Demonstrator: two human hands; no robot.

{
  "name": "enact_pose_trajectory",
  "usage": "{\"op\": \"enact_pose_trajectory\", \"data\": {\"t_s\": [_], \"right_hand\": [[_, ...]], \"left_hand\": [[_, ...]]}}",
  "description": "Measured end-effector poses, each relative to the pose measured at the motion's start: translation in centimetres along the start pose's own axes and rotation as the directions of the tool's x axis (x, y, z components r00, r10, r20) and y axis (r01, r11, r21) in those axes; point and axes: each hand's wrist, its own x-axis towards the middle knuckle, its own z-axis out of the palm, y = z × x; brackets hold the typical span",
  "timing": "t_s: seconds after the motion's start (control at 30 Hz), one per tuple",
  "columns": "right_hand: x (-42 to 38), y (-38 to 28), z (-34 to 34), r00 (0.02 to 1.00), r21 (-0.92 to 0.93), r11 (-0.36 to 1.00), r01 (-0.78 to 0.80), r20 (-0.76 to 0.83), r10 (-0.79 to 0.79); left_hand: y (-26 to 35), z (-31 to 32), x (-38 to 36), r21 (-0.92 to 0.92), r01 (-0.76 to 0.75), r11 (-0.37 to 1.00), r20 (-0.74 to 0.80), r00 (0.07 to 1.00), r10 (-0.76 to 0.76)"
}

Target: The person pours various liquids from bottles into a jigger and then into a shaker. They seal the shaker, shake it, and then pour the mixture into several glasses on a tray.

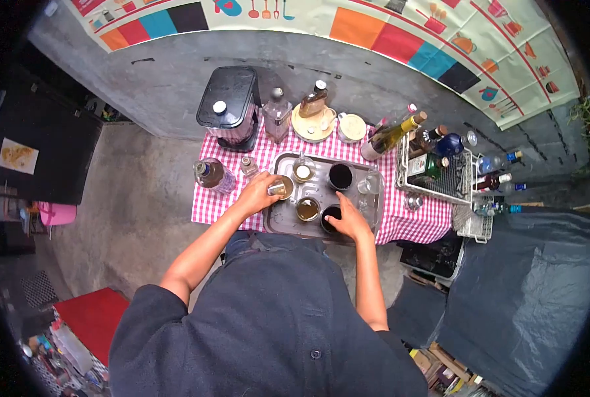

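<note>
My left hand (256, 194) is closed around a small silver jigger (277, 189), tilted over a clear glass cup (287, 183) at the tray's left side. My right hand (351, 220) grips a glass of dark liquid (329, 227) near the tray's front edge, with its thumb across the top; the hand partly hides this glass. On the brown tray (288, 225) between my hands stands a glass cup of amber liquid (307, 209). Farther back are a glass cup with a pale round spot (303, 169), a second dark glass (340, 176) and a clear glass (369, 184).
A checkered cloth (401, 221) covers the table. Left and behind stand a black-lidded dispenser (227, 99), a purple-labelled bottle (213, 175) and a clear bottle (277, 116). A plate (306, 132) bears a brown bottle. Right are a tall green bottle (391, 139) and a wire basket of bottles (467, 192).
</note>
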Motion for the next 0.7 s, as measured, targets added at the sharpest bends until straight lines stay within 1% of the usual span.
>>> {"op": "enact_pose_trajectory", "data": {"t_s": [0.07,0.13,0.2,0.27,0.3,0.33,0.4,0.43,0.47,0.53,0.57,0.6,0.67,0.7], "right_hand": [[-0.2,-0.2,0.0,1.0,-0.009,1.0,0.011,-0.004,-0.011],[-0.1,-0.2,0.0,1.0,0.03,0.999,-0.026,-0.006,0.027],[0.0,-0.3,-0.2,1.0,0.033,0.999,-0.022,0.006,0.021],[-0.2,-0.8,-0.6,0.997,0.095,0.993,-0.074,0.016,0.073],[-0.1,-0.6,-0.4,0.999,0.108,0.993,-0.047,-0.015,0.049],[-0.2,-0.3,-0.3,0.999,0.104,0.994,-0.036,-0.004,0.036],[-0.2,-0.5,-0.3,0.994,0.144,0.989,-0.02,-0.108,0.035],[-0.2,-0.9,-0.4,0.99,0.168,0.985,-0.027,-0.134,0.05],[-0.5,-1.2,-0.5,0.992,0.172,0.985,-0.022,-0.121,0.043],[-0.8,-2.5,-1.2,0.987,0.227,0.973,-0.046,-0.142,0.08],[-0.7,-2.2,-0.4,0.98,0.282,0.959,0.001,-0.191,0.055],[-0.6,-3.0,-0.3,0.983,0.29,0.957,0.004,-0.179,0.05],[-0.8,-4.6,-0.3,0.984,0.319,0.946,0.061,-0.181,-0.002],[-0.8,-5.7,0.0,0.973,0.335,0.935,0.12,-0.228,-0.043]], "left_hand": [[0.3,0.0,0.3,-0.008,-0.015,1.0,-0.011,1.0,0.015],[0.9,-0.3,0.5,-0.014,-0.03,0.999,-0.02,0.999,0.03],[1.6,-0.7,0.3,0.054,-0.053,0.997,-0.021,0.998,0.054],[2.0,-1.1,0.2,0.078,-0.051,0.996,-0.038,0.998,0.054],[2.1,-1.2,0.1,0.105,-0.058,0.993,-0.043,0.997,0.063],[1.8,-1.1,0.0,0.105,-0.043,0.993,-0.054,0.997,0.049],[1.5,-1.3,-0.2,-0.004,-0.045,0.999,-0.057,0.997,0.045],[1.6,-1.6,-0.5,-0.056,-0.025,0.998,-0.059,0.998,0.021],[1.8,-1.9,-1.1,-0.053,-0.01,0.999,-0.061,0.998,0.007],[2.7,-3.0,-2.2,-0.219,0.003,0.976,-0.095,0.995,-0.024],[2.6,-3.5,-2.8,-0.3,0.034,0.953,-0.058,0.997,-0.053],[2.5,-3.9,-3.5,-0.294,0.048,0.955,-0.057,0.996,-0.068],[2.0,-4.4,-5.2,-0.334,0.082,0.939,-0.057,0.993,-0.107],[1.7,-4.5,-6.3,-0.392,0.143,0.909,-0.053,0.983,-0.177]]}}
